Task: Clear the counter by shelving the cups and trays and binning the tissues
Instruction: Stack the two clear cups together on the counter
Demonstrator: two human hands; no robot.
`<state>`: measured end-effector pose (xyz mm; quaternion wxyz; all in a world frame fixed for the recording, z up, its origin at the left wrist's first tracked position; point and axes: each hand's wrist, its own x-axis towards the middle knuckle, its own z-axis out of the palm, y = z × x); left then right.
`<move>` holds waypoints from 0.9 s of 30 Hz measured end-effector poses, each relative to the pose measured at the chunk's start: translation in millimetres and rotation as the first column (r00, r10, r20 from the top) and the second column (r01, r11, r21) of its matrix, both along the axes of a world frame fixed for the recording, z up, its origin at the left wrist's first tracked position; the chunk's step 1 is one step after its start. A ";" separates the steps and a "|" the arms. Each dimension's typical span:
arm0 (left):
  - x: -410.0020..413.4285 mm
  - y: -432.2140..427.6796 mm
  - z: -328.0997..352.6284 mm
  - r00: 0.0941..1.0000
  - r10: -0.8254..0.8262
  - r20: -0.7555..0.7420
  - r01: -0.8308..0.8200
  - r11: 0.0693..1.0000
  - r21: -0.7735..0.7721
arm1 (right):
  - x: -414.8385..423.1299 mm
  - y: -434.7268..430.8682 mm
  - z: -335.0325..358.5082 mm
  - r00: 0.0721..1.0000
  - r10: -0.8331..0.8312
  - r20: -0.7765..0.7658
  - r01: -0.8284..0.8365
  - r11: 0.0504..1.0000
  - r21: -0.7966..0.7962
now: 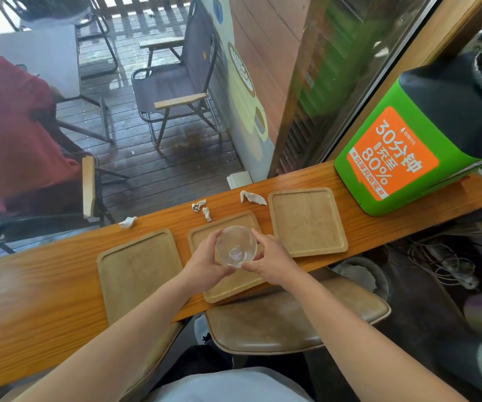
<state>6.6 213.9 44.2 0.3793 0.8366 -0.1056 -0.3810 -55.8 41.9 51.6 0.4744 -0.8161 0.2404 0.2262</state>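
A clear glass cup [236,245] is held over the middle wooden tray [234,288], with my left hand [205,264] and my right hand [271,262] wrapped around its two sides. Two more wooden trays lie on the orange wooden counter [31,300]: the left tray [138,271] and the right tray [306,221]. Crumpled tissues sit along the counter's far edge: one at the left [127,222], a pair near the middle [202,208], and one further right [253,197].
A green and black charging box [408,146] stands at the counter's right end. Padded stools [292,323] sit under the near edge. A lined bin [358,274] stands below on the right beside tangled cables [443,262]. Behind the window, a person in red [10,134] sits among folding chairs.
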 end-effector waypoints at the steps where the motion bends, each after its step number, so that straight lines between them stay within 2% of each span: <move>1: -0.6 0.4 -0.4 1.000 0.001 0.000 -0.001 1.000 0.000 | 0.0 0.0 0.0 1.000 0.005 0.000 -0.005 1.000 0.000; 10: -3.0 1.2 -2.3 1.000 0.007 0.012 -0.007 1.000 -0.003 | -1.7 0.6 3.5 1.000 -0.005 0.005 0.005 0.999 0.032; 15: 0.0 3.9 -5.2 0.999 0.032 -0.003 -0.032 0.999 -0.006 | -4.2 -0.5 5.4 0.998 -0.063 0.022 0.062 0.997 0.034; 27: 3.3 19.2 7.1 0.988 0.152 0.034 -0.152 0.988 -0.024 | -0.5 -2.2 22.8 0.955 -0.230 0.185 0.244 0.968 -0.058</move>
